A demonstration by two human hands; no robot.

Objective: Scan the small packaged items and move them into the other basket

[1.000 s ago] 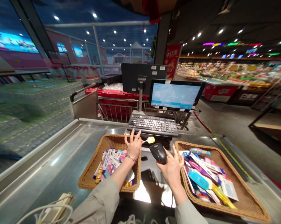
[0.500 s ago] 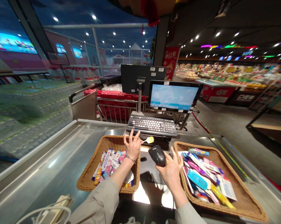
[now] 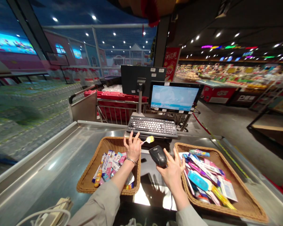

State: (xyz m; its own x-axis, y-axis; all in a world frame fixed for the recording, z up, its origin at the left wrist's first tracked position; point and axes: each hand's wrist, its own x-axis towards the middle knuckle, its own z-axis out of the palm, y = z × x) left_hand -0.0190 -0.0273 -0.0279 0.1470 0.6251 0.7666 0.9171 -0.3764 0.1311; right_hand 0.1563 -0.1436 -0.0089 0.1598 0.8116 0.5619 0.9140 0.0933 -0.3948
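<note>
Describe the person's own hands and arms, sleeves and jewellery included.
The left hand and right hand wear no gloves. Loose, greyish-beige sleeves end partway down the forearms. A thin, silvery bracelet circles the left wrist; the right wrist shows none.

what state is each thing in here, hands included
left hand: pinching the lollipop stick
right hand: gripping the scanner
yellow lollipop: held out, yellow end away from the hand
black scanner: held
left basket: partly filled
right basket: partly filled, bottom showing
blue screen: lit
dark monitor: back facing camera, display hidden
</note>
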